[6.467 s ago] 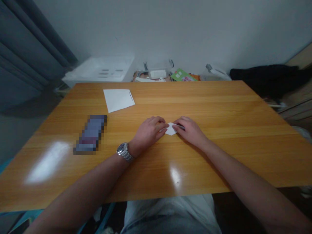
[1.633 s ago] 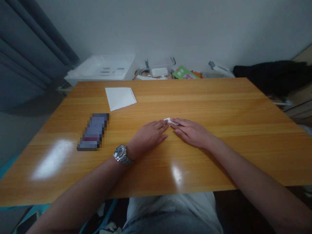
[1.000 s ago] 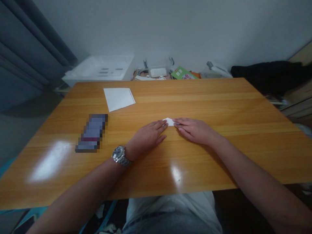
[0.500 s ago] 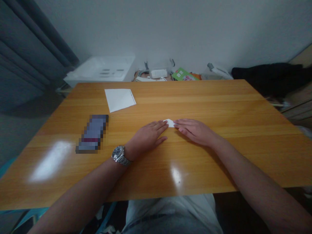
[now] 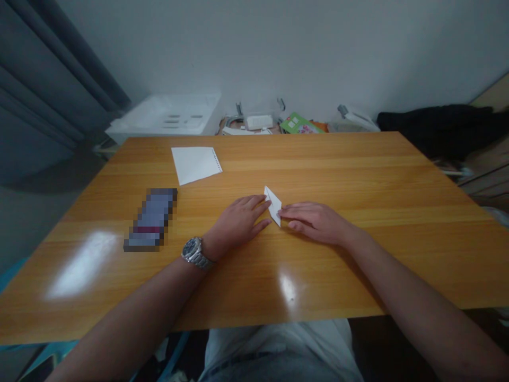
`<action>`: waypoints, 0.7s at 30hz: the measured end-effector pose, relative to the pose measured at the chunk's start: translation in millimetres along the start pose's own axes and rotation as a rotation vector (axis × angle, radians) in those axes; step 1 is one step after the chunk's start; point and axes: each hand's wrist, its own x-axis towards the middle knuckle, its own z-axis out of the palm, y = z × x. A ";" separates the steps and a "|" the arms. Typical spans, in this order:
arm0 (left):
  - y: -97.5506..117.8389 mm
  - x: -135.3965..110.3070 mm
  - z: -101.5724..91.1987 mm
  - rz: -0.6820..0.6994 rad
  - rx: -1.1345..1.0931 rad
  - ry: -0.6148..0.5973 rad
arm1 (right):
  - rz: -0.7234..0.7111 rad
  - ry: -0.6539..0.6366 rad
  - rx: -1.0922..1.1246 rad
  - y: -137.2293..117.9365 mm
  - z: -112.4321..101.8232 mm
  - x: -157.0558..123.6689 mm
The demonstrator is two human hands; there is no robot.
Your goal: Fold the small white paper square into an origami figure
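A small folded piece of white paper (image 5: 274,207) lies on the wooden table (image 5: 338,164), its pointed ends facing away from me and toward me. My left hand (image 5: 244,217) rests flat at its left side, fingers stretched out and fingertips touching the paper. On the other side, my right hand (image 5: 316,222) lies with extended fingers, their tips at the paper's right edge. Both palms face down. A metal wristwatch (image 5: 195,252) is on my left wrist.
A larger white sheet (image 5: 196,164) with a perforated edge lies at the back left. A pixelated phone-like object (image 5: 151,218) is nearer on the left. Beyond the table stand a white plastic tray (image 5: 159,114), a green booklet (image 5: 298,124) and dark cloth (image 5: 437,127).
The folded paper has turned so that its long side now runs away from me, and more of it shows. My right hand has shifted slightly toward me.
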 end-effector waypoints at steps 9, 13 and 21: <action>-3.7 1.7 4.9 0.105 -0.062 0.019 | 0.073 0.059 -0.030 7.9 5.8 2.2; -0.8 2.2 2.4 0.101 -0.089 0.016 | 0.092 0.010 -0.031 8.6 8.7 3.5; 5.2 0.8 -4.1 0.101 -0.044 0.052 | 0.123 0.000 -0.041 4.9 9.7 4.2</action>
